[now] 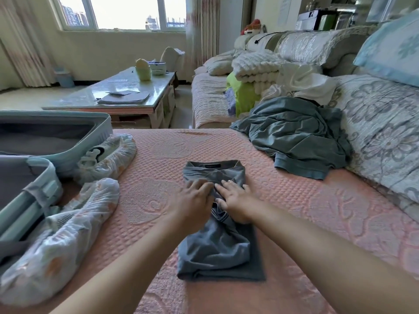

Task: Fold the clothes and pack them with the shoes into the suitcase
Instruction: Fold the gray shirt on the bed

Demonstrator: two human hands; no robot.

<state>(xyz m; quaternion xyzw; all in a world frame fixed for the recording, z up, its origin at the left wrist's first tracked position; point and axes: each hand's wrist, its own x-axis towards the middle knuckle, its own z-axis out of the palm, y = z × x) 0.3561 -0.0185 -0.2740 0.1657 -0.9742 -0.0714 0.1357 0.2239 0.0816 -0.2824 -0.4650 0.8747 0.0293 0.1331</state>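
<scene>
Far to the left of the grey shirt (217,252): open suitcase (99,132), laid flat, grey lining showing in both halves. Nothing packed in the parts in view; near half partly cut off by the frame edge.

Between suitcase and grey shirt: two shoes, each inside a thin, crinkly translucent cover. Far shoe (108,155) touching the suitcase rim, near shoe (63,234) leaning against the near half. Probably light but bulky and slippery in the covers; best taken around the middle of the sole.

On the grey shirt itself: left hand (192,200) and right hand (235,200), side by side, flat, fingers straight and spread, pressing down just below the collar, gripping nothing. Shirt folded into a narrow strip on the pink quilted cover (317,211), collar at the far end, lower end rumpled. Soft, limp, light; likely to spring open unless smoothed, so best lifted from beneath with flat palms at both ends.

Right of the grey shirt and farther back: teal garment (299,141), unfolded, heaped in loose creases, hem hanging toward the shirt. Beyond that, white garment (301,82), also crumpled. Both outside the suitcase, folding not yet done.
</scene>
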